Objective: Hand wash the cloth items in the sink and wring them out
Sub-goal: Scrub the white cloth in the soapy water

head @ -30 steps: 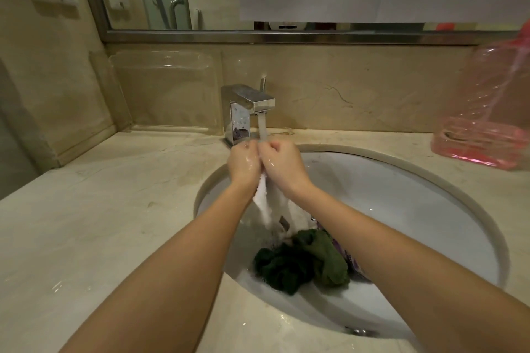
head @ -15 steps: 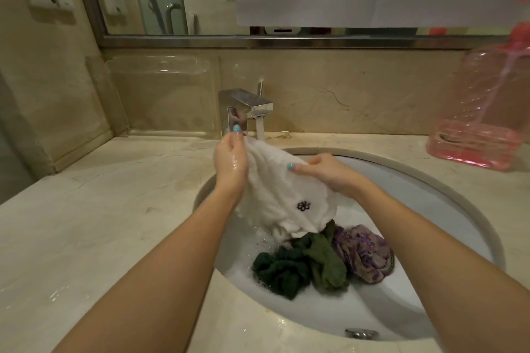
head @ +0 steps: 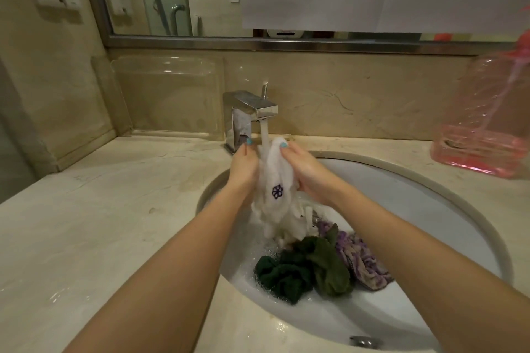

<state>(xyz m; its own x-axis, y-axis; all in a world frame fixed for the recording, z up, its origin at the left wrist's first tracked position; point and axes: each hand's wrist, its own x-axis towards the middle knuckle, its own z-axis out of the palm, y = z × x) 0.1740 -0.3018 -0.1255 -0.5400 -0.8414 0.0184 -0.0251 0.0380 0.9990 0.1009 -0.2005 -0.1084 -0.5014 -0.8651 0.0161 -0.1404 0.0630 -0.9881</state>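
While water ran from the faucet (head: 250,112) at centre frame, the left hand (head: 243,169) and right hand (head: 308,172) held the white cloth (head: 276,198) between them just under the stream. Each grip was closed on the bunched fabric, thumbs pointing up. The cloth's lower end hung down into the sink (head: 415,209), reaching the pile there. Lower in the basin, a green cloth (head: 309,272) lay against a purple cloth (head: 362,262) to its right, among suds. A pink bottle (head: 487,129) stood on the worktop (head: 100,223) at the right edge.
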